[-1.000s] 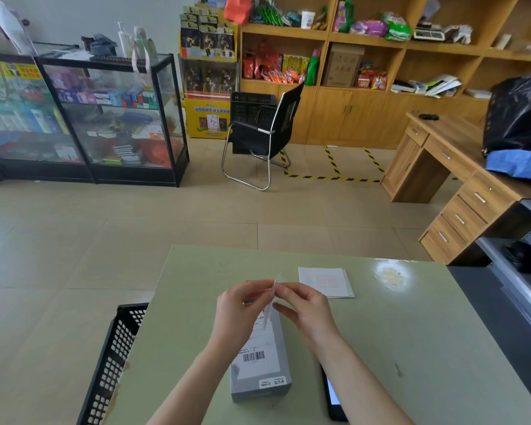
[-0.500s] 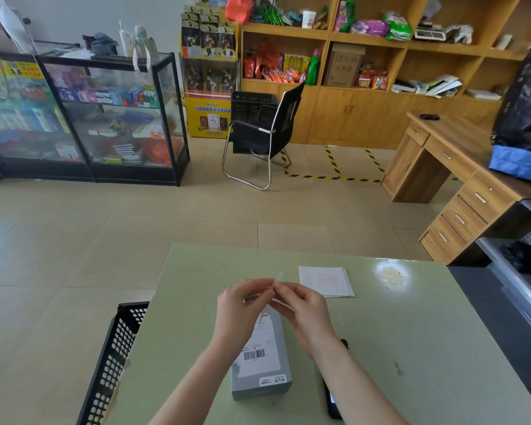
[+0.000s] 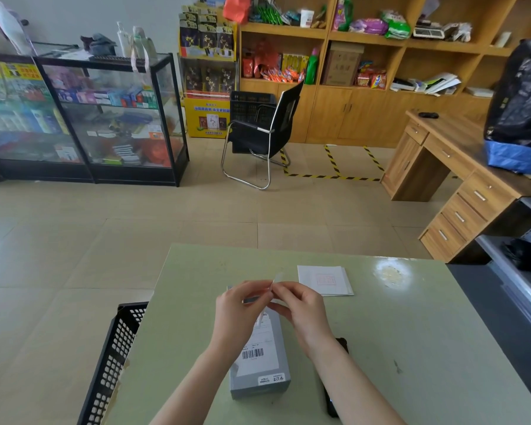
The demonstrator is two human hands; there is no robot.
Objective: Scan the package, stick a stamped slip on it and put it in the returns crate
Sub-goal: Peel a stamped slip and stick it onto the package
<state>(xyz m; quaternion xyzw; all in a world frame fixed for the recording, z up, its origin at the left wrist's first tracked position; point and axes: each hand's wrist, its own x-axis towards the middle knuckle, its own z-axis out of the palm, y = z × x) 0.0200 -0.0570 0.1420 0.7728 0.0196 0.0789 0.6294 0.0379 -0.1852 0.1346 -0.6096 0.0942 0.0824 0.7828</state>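
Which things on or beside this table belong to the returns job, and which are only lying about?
Belong to the job:
- grey package
- slip pinched in left hand and right hand
- stack of stamped slips
- black crate
- phone, probably the scanner

Lying about:
- chair
- black bag
- glass cabinet

Only one view, from up on the head, looking forward and down, close over the green table [image 3: 411,332], with the shop floor and shelves [image 3: 365,41] far behind.
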